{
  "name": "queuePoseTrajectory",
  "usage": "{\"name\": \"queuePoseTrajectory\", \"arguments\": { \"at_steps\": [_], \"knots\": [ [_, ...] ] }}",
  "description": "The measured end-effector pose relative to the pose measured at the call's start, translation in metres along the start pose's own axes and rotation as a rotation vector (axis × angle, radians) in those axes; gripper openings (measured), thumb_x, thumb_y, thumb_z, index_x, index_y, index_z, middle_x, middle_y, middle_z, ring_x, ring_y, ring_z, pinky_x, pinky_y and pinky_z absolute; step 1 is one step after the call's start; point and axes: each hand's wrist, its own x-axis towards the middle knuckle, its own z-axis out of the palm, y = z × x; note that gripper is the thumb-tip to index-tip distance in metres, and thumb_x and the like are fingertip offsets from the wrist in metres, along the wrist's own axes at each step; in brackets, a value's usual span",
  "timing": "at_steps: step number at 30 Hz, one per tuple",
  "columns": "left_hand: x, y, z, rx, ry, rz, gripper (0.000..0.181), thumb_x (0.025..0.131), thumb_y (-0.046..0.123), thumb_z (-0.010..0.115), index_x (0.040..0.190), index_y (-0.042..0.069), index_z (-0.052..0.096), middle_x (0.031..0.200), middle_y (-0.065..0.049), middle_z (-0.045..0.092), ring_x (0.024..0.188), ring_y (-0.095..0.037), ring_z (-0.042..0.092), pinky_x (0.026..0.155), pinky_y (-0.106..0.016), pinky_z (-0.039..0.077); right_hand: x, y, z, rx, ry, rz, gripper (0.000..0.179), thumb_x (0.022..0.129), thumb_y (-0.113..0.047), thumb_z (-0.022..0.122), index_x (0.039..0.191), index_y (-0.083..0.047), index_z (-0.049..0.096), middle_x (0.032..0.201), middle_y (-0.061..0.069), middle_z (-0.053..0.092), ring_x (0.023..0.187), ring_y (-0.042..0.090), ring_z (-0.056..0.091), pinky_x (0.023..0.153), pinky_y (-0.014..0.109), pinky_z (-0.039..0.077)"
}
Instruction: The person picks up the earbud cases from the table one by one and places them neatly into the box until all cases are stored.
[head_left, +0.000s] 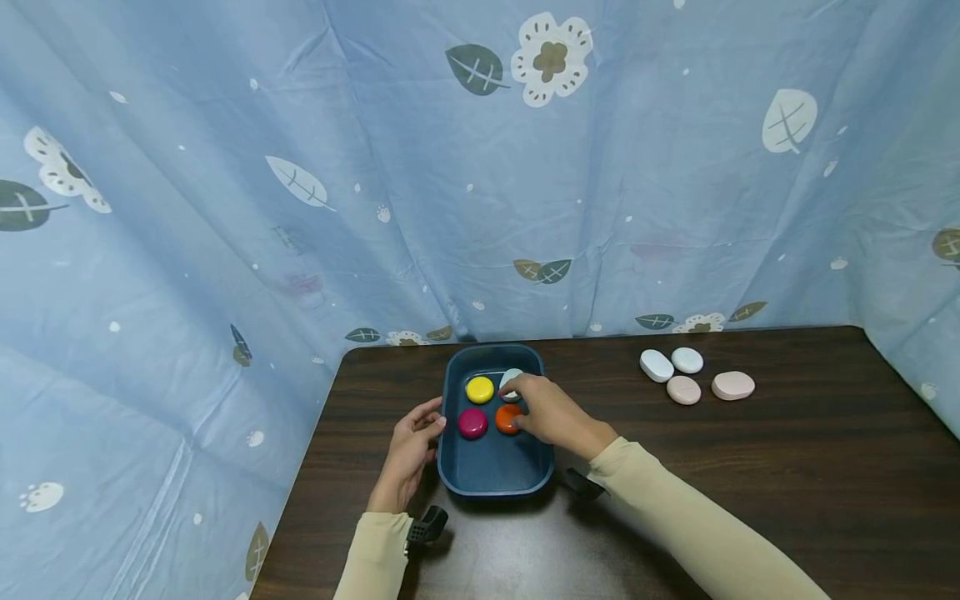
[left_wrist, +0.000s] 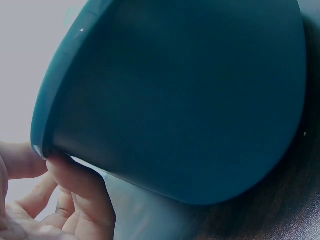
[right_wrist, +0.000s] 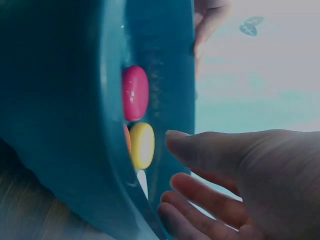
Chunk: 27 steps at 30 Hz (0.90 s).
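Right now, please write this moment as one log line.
left hand: pinches tray rim | right hand: over tray | in tray: yellow disc, magenta disc, orange disc, white disc

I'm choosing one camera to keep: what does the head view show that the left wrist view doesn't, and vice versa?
Only the head view: the glossy round yellow piece, magenta piece, orange piece and pale piece inside the blue rectangular tray, the right hand, and four smooth whitish pieces farther right.

Only the left wrist view: the tray's outer surface up close, and a clear look at the left hand pinching its rim.

Both: the tray, that hand and the dark wood-grain table.
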Motion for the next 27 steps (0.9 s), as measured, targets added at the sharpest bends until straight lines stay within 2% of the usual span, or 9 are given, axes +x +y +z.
{"name": "queuePoseTrajectory", "arguments": {
  "at_steps": [4, 7, 16, 21, 27],
  "knots": [
    [0.001, 0.0, 0.0, -0.003, 0.0, -0.004, 0.043, 0.108, 0.007, 0.058, 0.15, 0.001, 0.055, 0.108, -0.005, 0.056, 0.098, -0.022, 0.055, 0.071, -0.031, 0.053, -0.009, 0.004, -0.007, 0.018, 0.064, -0.025, 0.041, 0.088, 0.006, 0.08, 0.127, 0.005, 0.069, 0.129, 0.019, 0.069, 0.116, 0.038, 0.066, 0.1, 0.05, 0.055],
    [0.001, 0.0, 0.0, -0.003, 0.002, -0.003, 0.043, 0.107, 0.007, 0.058, 0.15, 0.001, 0.056, 0.107, -0.005, 0.056, 0.098, -0.023, 0.055, 0.071, -0.031, 0.052, -0.016, 0.011, -0.013, 0.025, 0.113, -0.014, 0.041, 0.089, 0.005, 0.08, 0.129, 0.003, 0.069, 0.13, 0.018, 0.068, 0.115, 0.038, 0.067, 0.098, 0.049, 0.057],
    [0.001, -0.001, 0.0, -0.007, 0.001, 0.0, 0.042, 0.107, 0.006, 0.059, 0.149, 0.001, 0.057, 0.106, -0.005, 0.056, 0.098, -0.023, 0.055, 0.07, -0.031, 0.052, -0.043, 0.042, -0.029, 0.012, 0.291, -0.011, 0.042, 0.088, 0.004, 0.081, 0.128, 0.003, 0.07, 0.13, 0.02, 0.068, 0.116, 0.039, 0.067, 0.095, 0.055, 0.056],
    [0.001, -0.002, 0.0, 0.0, 0.006, 0.0, 0.042, 0.107, 0.006, 0.059, 0.149, 0.001, 0.057, 0.107, -0.006, 0.056, 0.099, -0.023, 0.055, 0.071, -0.031, 0.052, -0.061, 0.063, -0.04, 0.008, 0.351, 0.03, 0.043, 0.088, 0.005, 0.08, 0.129, 0.003, 0.068, 0.129, 0.024, 0.067, 0.114, 0.045, 0.067, 0.092, 0.058, 0.056],
    [0.002, -0.001, 0.0, -0.006, 0.013, 0.003, 0.042, 0.106, 0.005, 0.059, 0.148, 0.0, 0.057, 0.105, -0.005, 0.056, 0.098, -0.023, 0.055, 0.07, -0.03, 0.052, -0.082, 0.089, -0.053, -0.028, 0.381, 0.101, 0.043, 0.09, 0.003, 0.079, 0.131, 0.005, 0.067, 0.131, 0.028, 0.064, 0.116, 0.047, 0.065, 0.089, 0.06, 0.055]
  ]
}}
